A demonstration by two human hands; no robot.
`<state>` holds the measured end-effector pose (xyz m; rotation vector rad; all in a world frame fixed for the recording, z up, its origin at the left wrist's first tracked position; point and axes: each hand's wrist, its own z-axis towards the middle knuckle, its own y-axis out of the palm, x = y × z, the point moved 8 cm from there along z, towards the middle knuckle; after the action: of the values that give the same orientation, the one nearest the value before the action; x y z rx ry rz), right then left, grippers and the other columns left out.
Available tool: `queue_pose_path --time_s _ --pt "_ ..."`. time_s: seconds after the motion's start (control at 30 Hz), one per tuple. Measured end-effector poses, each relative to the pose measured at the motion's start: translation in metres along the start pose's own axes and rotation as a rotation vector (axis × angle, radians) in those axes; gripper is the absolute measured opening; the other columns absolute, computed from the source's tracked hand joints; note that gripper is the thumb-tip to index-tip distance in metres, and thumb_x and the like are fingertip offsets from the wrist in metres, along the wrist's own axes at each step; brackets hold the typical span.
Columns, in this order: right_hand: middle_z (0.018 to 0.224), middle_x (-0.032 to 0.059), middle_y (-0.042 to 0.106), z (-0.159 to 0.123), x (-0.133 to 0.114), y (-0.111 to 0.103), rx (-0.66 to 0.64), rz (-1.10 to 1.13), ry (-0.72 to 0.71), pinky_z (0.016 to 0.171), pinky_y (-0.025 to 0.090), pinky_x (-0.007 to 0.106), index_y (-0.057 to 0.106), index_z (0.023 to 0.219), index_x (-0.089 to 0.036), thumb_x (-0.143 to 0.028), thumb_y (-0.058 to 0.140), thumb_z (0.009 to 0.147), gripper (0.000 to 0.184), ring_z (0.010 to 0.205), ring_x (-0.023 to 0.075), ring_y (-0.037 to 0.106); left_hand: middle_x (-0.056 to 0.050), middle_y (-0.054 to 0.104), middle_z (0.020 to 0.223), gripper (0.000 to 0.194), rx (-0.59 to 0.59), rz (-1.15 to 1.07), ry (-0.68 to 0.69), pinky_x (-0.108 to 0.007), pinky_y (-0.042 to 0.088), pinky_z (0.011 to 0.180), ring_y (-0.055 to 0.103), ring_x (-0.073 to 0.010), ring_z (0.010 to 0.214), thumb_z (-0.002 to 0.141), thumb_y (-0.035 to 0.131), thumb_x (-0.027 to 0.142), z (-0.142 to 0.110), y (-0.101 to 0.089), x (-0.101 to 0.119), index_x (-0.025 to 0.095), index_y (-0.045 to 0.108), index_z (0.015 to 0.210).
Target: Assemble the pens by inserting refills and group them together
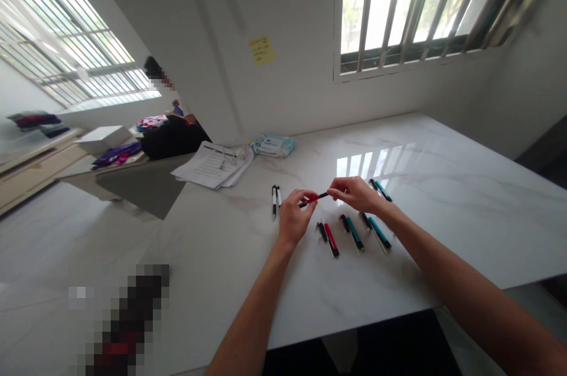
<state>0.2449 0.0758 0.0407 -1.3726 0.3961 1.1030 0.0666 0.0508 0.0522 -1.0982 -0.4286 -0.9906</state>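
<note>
Between both hands, above the white marbled table, is a red and black pen. My left hand is closed around its red barrel, and the fingers of my right hand pinch its black end. Below the hands lie the parts of a red pen, with a black piece and a thin refill beside the barrel. To its right are similar teal pen parts and another teal set. A further teal pen lies behind my right hand. White and black pens rest left of my left hand, partly hidden by it.
Printed papers with glasses on them lie at the table's back left. A pack of wipes stands by the wall, under a yellow sticky note. Another surface at left holds a white box and folded cloths. Another person is partly visible behind.
</note>
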Motion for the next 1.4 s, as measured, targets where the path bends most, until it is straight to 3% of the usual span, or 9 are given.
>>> queue_pose_path --time_s 0.13,0.43,0.57,0.67,0.8,0.97,1.13,1.27,1.4 --pt "0.078 0.0033 0.071 0.0001 -0.0005 -0.0007 0.002 0.009 -0.011 0.060 0.043 0.026 0.072 0.097 -0.019 -0.049 0.065 0.091 0.031 0.065 0.0142 0.058 -0.001 0.072 0.094 0.013 0.002 -0.003 0.004 -0.028 0.057 0.077 0.068 -0.0152 0.081 0.085 0.067 0.016 -0.0004 -0.0002 0.0002 0.024 0.074 0.092" --pt "0.074 0.0037 0.069 -0.0002 -0.0014 -0.0003 -0.009 0.002 -0.010 0.057 0.040 0.025 0.072 0.089 -0.018 -0.049 0.063 0.091 0.033 0.062 0.0136 0.056 -0.002 0.073 0.094 0.011 -0.009 -0.011 0.014 -0.030 0.058 0.079 0.069 -0.0164 0.082 0.086 0.067 0.017 -0.0014 0.0004 0.0019 0.024 0.074 0.092" --pt "0.076 0.0023 0.069 -0.0004 -0.0015 -0.0002 -0.006 0.037 -0.009 0.058 0.042 0.024 0.071 0.097 -0.018 -0.042 0.065 0.089 0.025 0.063 0.0134 0.057 -0.002 0.073 0.094 0.012 -0.010 -0.017 0.005 -0.029 0.057 0.077 0.069 -0.0158 0.082 0.085 0.067 0.017 -0.0013 0.0006 0.0018 0.024 0.074 0.092" --pt "0.070 0.0020 0.068 -0.0008 -0.0012 -0.0003 -0.005 -0.002 0.004 0.058 0.040 0.025 0.071 0.084 -0.018 -0.043 0.060 0.092 0.028 0.062 0.0133 0.056 -0.002 0.073 0.094 0.012 -0.014 -0.013 0.013 -0.030 0.057 0.079 0.069 -0.0163 0.082 0.085 0.067 0.017 -0.0012 0.0007 0.0023 0.024 0.074 0.092" --pt "0.075 0.0020 0.070 -0.0010 -0.0031 -0.0002 -0.006 0.009 -0.018 0.058 0.041 0.025 0.071 0.096 -0.018 -0.043 0.065 0.090 0.027 0.062 0.0131 0.057 -0.002 0.073 0.095 0.012 -0.015 -0.015 0.009 -0.029 0.057 0.078 0.068 -0.0160 0.082 0.085 0.067 0.016 -0.0011 0.0006 0.0019 0.023 0.074 0.093" --pt "0.062 0.0017 0.066 -0.0002 0.0004 0.0019 -0.026 -0.060 0.011 0.056 0.038 0.026 0.070 0.072 -0.017 -0.050 0.056 0.096 0.043 0.057 0.0127 0.054 -0.002 0.073 0.095 0.011 -0.016 -0.035 0.010 -0.030 0.057 0.079 0.069 -0.0164 0.083 0.086 0.067 0.018 -0.0011 0.0009 0.0015 0.023 0.074 0.092" --pt "0.076 0.0019 0.073 -0.0011 -0.0029 0.0001 -0.014 0.042 -0.037 0.062 0.046 0.026 0.071 0.104 -0.020 -0.044 0.066 0.090 0.028 0.064 0.0144 0.061 -0.002 0.074 0.095 0.011 -0.022 -0.026 0.002 -0.029 0.058 0.077 0.069 -0.0160 0.080 0.085 0.068 0.019 -0.0014 0.0013 0.0001 0.024 0.075 0.093" --pt "0.075 0.0038 0.073 -0.0014 -0.0003 -0.0017 0.003 0.032 -0.011 0.063 0.049 0.028 0.072 0.091 -0.019 -0.042 0.066 0.090 0.024 0.065 0.0156 0.063 -0.002 0.075 0.094 0.011 -0.020 -0.017 0.009 -0.031 0.058 0.080 0.069 -0.0171 0.083 0.087 0.067 0.021 -0.0008 0.0013 -0.0014 0.024 0.075 0.093" --pt "0.082 0.0045 0.075 -0.0004 -0.0040 -0.0036 -0.005 0.125 -0.029 0.068 0.051 0.028 0.074 0.103 -0.019 -0.039 0.066 0.091 0.025 0.072 0.0164 0.066 -0.002 0.076 0.095 0.012 -0.023 -0.029 -0.002 -0.032 0.057 0.083 0.070 -0.0178 0.086 0.087 0.067 0.022 0.0001 0.0017 -0.0061 0.025 0.077 0.094"
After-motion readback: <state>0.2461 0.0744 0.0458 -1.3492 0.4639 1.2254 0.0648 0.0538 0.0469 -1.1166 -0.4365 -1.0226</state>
